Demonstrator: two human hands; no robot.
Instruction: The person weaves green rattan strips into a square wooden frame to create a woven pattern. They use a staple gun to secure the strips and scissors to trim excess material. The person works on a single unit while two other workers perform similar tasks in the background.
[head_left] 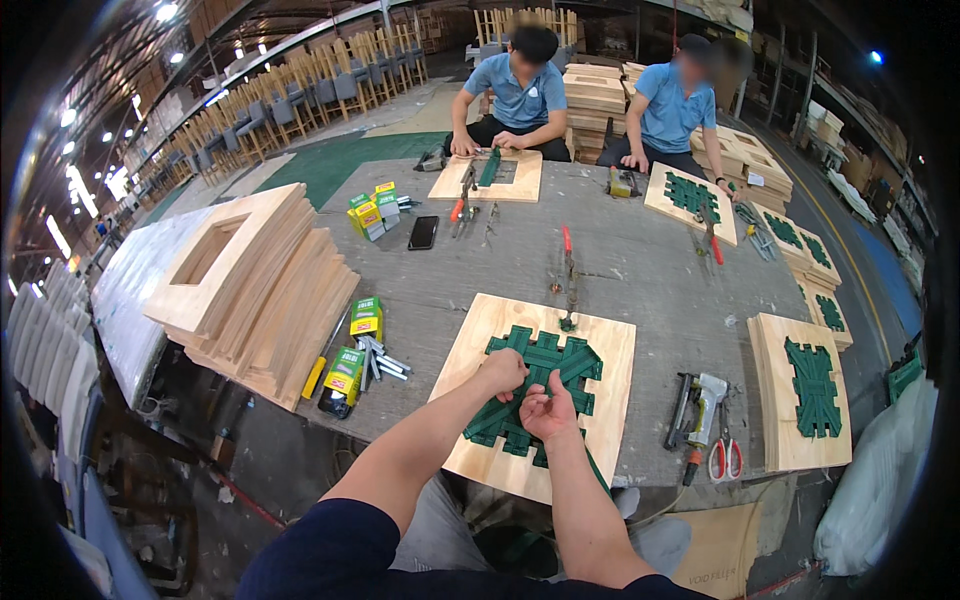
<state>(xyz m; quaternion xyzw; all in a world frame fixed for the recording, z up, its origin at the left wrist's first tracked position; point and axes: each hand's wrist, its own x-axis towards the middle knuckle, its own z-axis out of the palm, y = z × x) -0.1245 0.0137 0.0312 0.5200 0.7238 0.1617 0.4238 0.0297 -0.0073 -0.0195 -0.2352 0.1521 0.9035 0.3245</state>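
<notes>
In front of me lies a square plywood panel (462, 345) with green webbing straps (575, 358) woven across its middle. My left hand (505, 372) is closed over the weave, pinching a green strap; its fingertips are partly hidden. Beside it, my right hand (548, 410) is turned palm up with curled fingers and a raised thumb, around a strap by the look of it, though the grip itself is largely covered. A loose strap end (598, 475) trails past my right wrist over the panel's near edge. Just beyond the panel rests a red-handled clamp-like tool (568, 270).
Left stands a tall stack of plywood frames (250, 280), near staple boxes (343, 372) and loose staple strips (382, 360). At right are a staple gun (705, 405), scissors (725, 458) and webbed panels (808, 390). Across the grey table (400, 285), beyond a phone (423, 233), two people handle panels.
</notes>
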